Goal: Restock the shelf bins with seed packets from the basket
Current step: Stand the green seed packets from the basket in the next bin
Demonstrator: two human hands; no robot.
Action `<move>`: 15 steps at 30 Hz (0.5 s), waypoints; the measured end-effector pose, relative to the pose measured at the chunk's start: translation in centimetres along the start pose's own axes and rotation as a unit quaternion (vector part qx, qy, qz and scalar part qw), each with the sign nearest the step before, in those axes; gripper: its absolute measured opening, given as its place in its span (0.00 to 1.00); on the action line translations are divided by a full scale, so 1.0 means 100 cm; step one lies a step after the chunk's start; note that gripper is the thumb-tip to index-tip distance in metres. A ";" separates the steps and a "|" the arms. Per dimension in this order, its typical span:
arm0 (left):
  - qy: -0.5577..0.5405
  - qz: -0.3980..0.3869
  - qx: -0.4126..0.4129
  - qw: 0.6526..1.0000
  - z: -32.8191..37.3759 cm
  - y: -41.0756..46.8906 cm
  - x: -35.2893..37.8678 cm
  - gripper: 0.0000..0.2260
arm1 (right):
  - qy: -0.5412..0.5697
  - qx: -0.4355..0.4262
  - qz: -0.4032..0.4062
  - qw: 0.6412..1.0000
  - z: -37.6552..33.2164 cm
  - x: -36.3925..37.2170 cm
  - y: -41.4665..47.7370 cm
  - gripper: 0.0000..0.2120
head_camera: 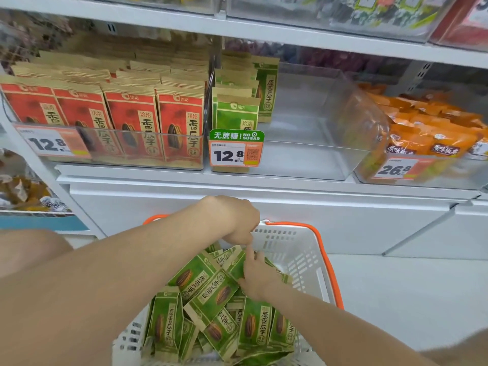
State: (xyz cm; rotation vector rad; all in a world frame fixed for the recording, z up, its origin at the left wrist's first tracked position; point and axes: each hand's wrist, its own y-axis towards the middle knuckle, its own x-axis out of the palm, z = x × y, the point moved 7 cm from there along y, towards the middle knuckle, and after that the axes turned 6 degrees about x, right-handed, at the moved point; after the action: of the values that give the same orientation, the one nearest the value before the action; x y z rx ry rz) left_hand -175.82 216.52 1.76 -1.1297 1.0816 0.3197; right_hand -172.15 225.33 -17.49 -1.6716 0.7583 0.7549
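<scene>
A white basket with an orange rim (327, 262) stands below the shelf, heaped with green seed packets (211, 294). My left hand (235, 220) reaches in from the left, fingers curled down and pinching the top edge of a green packet at the far side of the heap. My right hand (257, 276) comes from the lower right and holds the same bunch of packets, thumb across the front and fingers pointing up along it. Above, the clear middle shelf bin (311, 157) holds a few rows of green packets (237, 112) at its left end.
The left bin is packed with red seed packets (132, 120). A bin of orange snack bags (427, 133) sits to the right. Price tags reading 12.8 (235, 151) hang on the bin fronts. A white cabinet face (343, 223) lies between shelf and basket.
</scene>
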 end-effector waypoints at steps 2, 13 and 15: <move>-0.005 0.003 -0.003 1.000 -0.002 0.000 -0.001 0.16 | -0.043 0.010 0.036 0.998 -0.005 -0.003 -0.001 0.39; -0.014 0.000 -0.026 1.000 -0.009 -0.012 -0.009 0.15 | -0.026 -0.122 -0.010 0.992 -0.032 -0.012 -0.026 0.06; -0.015 0.003 -0.048 0.999 -0.012 -0.017 -0.014 0.10 | 0.044 -0.146 0.044 0.987 -0.036 -0.040 -0.030 0.07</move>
State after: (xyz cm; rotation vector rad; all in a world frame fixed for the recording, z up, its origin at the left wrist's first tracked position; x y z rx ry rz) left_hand -175.95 215.09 3.85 -1.2046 1.0516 0.3954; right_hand -171.80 222.82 -11.84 -1.9557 0.8156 0.8929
